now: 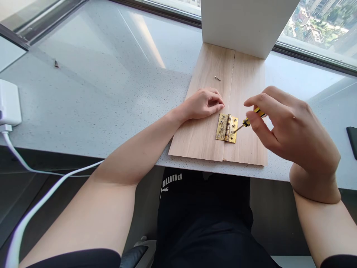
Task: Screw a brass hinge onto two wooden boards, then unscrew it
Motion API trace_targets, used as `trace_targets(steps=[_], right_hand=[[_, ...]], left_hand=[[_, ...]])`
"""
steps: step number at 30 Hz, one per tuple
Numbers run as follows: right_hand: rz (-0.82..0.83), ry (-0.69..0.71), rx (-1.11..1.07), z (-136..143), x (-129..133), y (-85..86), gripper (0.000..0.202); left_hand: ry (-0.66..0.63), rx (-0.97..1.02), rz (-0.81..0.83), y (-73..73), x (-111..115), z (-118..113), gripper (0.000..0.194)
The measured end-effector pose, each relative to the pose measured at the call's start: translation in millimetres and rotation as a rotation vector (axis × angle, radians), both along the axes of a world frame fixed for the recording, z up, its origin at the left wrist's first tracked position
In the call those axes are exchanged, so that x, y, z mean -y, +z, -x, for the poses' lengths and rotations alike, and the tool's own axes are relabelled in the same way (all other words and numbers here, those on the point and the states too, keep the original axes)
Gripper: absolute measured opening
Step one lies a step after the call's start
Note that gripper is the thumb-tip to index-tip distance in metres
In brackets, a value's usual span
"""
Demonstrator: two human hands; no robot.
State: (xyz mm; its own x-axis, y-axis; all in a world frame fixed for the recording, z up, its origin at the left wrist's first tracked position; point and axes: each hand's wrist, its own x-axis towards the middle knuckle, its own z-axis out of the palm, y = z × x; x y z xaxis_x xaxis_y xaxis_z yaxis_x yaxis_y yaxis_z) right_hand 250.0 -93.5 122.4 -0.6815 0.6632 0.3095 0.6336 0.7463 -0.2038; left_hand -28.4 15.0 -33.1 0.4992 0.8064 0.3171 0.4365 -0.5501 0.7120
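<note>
My right hand [290, 123] is closed round the yellow-and-black handle of a screwdriver [247, 122]. The screwdriver slants down to the left, its tip at a screw in the right leaf of a brass butt hinge [228, 128]. That hinge lies opened flat across the seam between two light wood boards [195, 143], with screw heads showing in its right leaf. Just behind the hinge, my left hand [206, 103] rests on the left board with its fingers curled and thumb against them; whatever is between the fingertips, if anything, is hidden. A loose screw [217, 78] lies farther back on the left board.
A white upright panel [242, 26] stands at the boards' far end, near the window. The boards lie on a speckled white counter [111, 85]. A white charger [9, 102] with a cable sits at left, a dark object [352, 140] at the right edge, and small dark bits [56, 64] at back left.
</note>
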Motion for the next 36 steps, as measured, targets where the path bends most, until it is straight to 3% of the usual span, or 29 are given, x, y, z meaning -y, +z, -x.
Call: trace_targets(steps=[6,11,14,21,30,36], right_hand=[[-0.030,0.048,0.061,-2.9,3.4,2.3,0.044],[-0.112,-0.072,0.083,-5.8,-2.5,-2.3,0.025],[-0.060,-0.085,0.077,-4.8,-2.1,-0.5,0.025],[0.093,0.026,0.085,-3.0,5.8,7.7,0.042],[-0.019,-0.094,0.103,-6.0,-4.6,-0.2,0.025],[0.058,0.001,0.076,-2.9,2.4,3.2,0.034]], left_hand=[[0.004,-0.003,-0.004,0.9,0.9,-0.2,0.019],[-0.003,0.003,0.007,0.1,-0.2,0.2,0.017],[-0.005,0.018,0.003,-1.3,-1.5,0.7,0.016],[-0.005,-0.003,-0.015,-2.9,-1.7,1.3,0.020],[-0.007,-0.005,-0.003,-0.8,-0.1,1.1,0.019],[-0.011,-0.002,-0.010,-1.0,-0.4,1.0,0.020]])
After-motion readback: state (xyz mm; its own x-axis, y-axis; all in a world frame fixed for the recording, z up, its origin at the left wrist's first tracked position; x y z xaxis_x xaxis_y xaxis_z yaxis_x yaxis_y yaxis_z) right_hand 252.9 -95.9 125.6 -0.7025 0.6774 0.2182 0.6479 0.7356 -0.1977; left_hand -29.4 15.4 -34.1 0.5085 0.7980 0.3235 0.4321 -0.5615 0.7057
